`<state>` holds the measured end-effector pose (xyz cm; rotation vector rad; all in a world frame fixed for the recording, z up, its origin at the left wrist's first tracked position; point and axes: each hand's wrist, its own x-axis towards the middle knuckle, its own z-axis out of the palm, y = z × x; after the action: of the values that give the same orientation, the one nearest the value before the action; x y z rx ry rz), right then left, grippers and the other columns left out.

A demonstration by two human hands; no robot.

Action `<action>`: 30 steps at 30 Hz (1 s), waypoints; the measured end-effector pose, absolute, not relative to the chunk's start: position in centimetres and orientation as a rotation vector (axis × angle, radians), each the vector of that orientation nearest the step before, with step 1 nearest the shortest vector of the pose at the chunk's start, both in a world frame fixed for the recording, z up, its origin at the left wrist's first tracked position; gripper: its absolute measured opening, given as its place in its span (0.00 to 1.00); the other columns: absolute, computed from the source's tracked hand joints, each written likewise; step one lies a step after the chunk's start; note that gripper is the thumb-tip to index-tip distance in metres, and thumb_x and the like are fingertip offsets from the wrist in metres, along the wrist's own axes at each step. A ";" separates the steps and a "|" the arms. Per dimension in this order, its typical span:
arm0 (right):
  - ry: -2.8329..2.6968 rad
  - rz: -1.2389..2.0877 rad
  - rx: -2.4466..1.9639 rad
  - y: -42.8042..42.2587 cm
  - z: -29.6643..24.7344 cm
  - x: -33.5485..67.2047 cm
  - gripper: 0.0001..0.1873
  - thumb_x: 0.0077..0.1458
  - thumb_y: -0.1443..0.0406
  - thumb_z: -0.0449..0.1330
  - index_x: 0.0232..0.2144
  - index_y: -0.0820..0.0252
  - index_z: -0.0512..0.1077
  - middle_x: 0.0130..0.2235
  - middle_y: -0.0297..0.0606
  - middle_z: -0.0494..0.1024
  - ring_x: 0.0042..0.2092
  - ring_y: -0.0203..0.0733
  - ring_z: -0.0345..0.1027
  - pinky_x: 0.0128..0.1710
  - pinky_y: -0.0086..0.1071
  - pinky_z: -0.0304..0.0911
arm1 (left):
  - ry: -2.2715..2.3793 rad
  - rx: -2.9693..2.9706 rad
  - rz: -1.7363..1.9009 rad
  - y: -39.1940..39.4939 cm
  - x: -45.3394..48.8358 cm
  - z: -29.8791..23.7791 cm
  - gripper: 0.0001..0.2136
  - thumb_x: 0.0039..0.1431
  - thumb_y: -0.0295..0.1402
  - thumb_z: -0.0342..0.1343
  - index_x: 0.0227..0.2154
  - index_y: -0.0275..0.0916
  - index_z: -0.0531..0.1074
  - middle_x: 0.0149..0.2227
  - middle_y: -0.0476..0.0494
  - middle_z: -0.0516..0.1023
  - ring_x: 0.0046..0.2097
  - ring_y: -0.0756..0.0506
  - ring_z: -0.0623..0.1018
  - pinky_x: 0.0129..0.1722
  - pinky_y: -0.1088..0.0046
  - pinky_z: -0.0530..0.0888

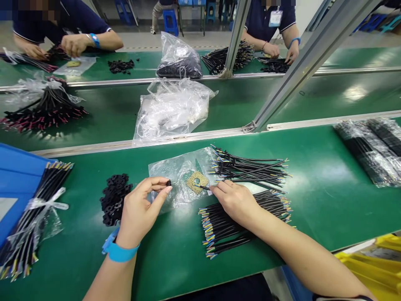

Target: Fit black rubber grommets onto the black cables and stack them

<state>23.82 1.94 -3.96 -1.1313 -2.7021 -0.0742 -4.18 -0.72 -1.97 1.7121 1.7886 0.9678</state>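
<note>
Between the thumb and forefinger of my left hand (142, 207) is a small black plastic part (168, 182). A heap of similar black parts (115, 198) lies just left of that hand. My right hand (234, 199) pinches a short black cable (202, 187), whose stripped coloured wire end points left over a yellowish square sponge with a hole (193, 177). The sponge rests on a clear plastic bag (166, 167). Under my right wrist lies a row of black cables (222, 223) with coloured wire ends. Behind it is a pile of cables with black parts on them (247, 168).
A tied cable bundle (44, 200) leans by a blue bin (21, 175) at left. Wrapped cable packs (369, 152) lie at far right. A metal post (307, 62) rises from the bench's back rail. Crumpled plastic bags (175, 108) lie beyond. Two co-workers sit opposite.
</note>
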 end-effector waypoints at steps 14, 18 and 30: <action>-2.199 0.498 -0.738 1.8 -1.6 24.0 0.17 0.68 0.73 0.54 0.55 0.58 0.74 0.37 0.36 0.79 0.38 0.33 0.75 0.38 0.26 0.73 | 1.191 0.746 1.059 -0.4 -1.7 -2.0 0.20 0.44 0.45 0.76 0.35 0.39 0.77 0.33 0.49 0.80 0.36 0.50 0.83 0.36 0.81 0.76; -2.169 0.518 -0.699 1.6 -1.3 23.9 0.17 0.67 0.74 0.55 0.54 0.61 0.74 0.38 0.38 0.80 0.39 0.34 0.75 0.40 0.26 0.73 | 1.149 0.635 1.042 -0.6 -1.2 -1.7 0.21 0.39 0.42 0.78 0.33 0.38 0.78 0.30 0.49 0.80 0.33 0.51 0.82 0.34 0.81 0.76; -2.261 0.318 -0.691 1.4 -2.0 23.9 0.15 0.68 0.72 0.54 0.51 0.60 0.77 0.37 0.36 0.80 0.35 0.32 0.72 0.33 0.24 0.69 | 1.227 0.783 1.017 -0.6 -1.4 -1.8 0.20 0.44 0.44 0.76 0.35 0.38 0.78 0.30 0.49 0.83 0.35 0.50 0.83 0.38 0.81 0.78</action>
<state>23.87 1.39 -1.98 -0.6908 -2.2605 0.3176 -1.40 -0.63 -1.78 0.7829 1.2268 1.0170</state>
